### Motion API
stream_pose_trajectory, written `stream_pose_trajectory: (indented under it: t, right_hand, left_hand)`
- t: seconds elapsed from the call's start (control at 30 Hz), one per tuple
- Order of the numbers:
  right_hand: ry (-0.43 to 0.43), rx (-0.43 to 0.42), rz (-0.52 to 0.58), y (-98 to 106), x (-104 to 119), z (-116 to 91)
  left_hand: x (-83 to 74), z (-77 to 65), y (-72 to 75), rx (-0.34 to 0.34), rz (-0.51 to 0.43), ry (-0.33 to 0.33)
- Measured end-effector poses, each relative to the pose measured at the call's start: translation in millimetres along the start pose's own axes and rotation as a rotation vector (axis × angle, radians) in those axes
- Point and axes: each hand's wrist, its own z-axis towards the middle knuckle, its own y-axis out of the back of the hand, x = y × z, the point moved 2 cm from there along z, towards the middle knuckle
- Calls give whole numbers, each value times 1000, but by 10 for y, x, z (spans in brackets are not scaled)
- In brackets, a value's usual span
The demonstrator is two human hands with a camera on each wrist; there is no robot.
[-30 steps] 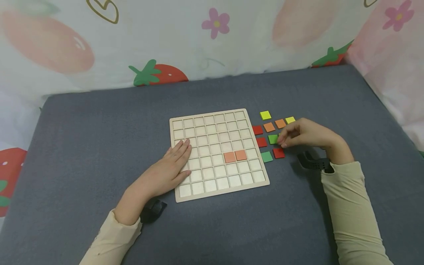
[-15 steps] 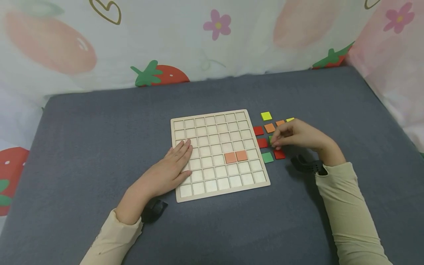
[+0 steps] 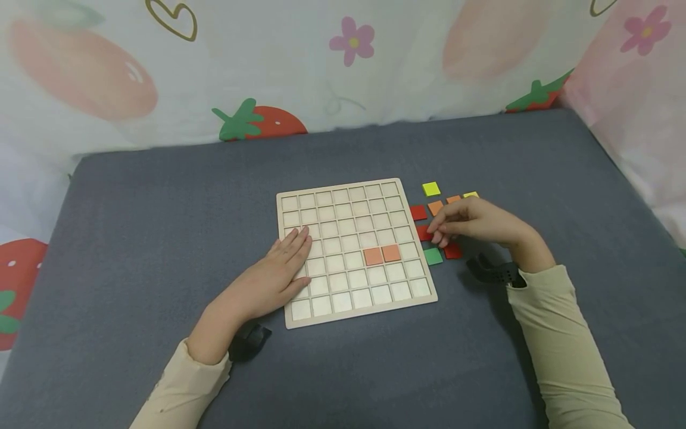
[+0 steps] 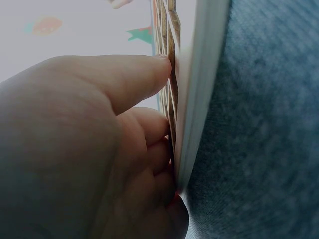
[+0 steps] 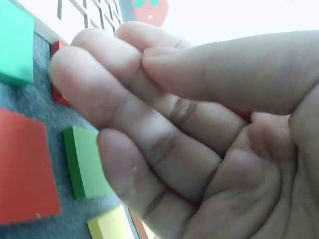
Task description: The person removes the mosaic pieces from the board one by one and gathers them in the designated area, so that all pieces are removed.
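In the head view my left hand (image 3: 270, 277) rests flat on the left side of a wooden grid board (image 3: 361, 308), its thumb spread toward the lower cells. The left wrist view shows its thumb and fingers (image 4: 149, 67) against the board's edge. My right hand (image 3: 477, 223) hovers over the coloured tiles beside the board, its fingertips above a red tile (image 3: 423, 233). In the right wrist view the fingers are loosely bent and nothing shows between them and the thumb. A light green tile (image 5: 89, 164) lies under this hand, hidden in the head view.
Two orange tiles (image 3: 382, 254) sit side by side in the board's cells. Right of it lie a green tile (image 3: 433, 256), red tiles (image 3: 418, 212), orange tiles (image 3: 436, 207) and yellow tiles (image 3: 431, 189). A grey cloth (image 3: 177, 208) covers the table; a printed curtain (image 3: 402, 65) hangs behind.
My right hand has moved left, from over the light green tile to over the red tile nearer the board. My left hand has stayed on the board.
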Motion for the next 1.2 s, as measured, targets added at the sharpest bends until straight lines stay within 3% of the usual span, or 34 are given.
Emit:
stream_pose_trajectory:
  t: [0.33,0.5,1.2]
  right_hand:
    - [52,85,-25,-129,40,119]
    - [69,68,-105,-179,62,177]
    - [117,47,-161,-311,183,345]
  left_hand:
    - [0,3,-2,8,-5,3]
    - [-2,0,2,22,-9,12]
    - [11,-2,-4,7,-5,1]
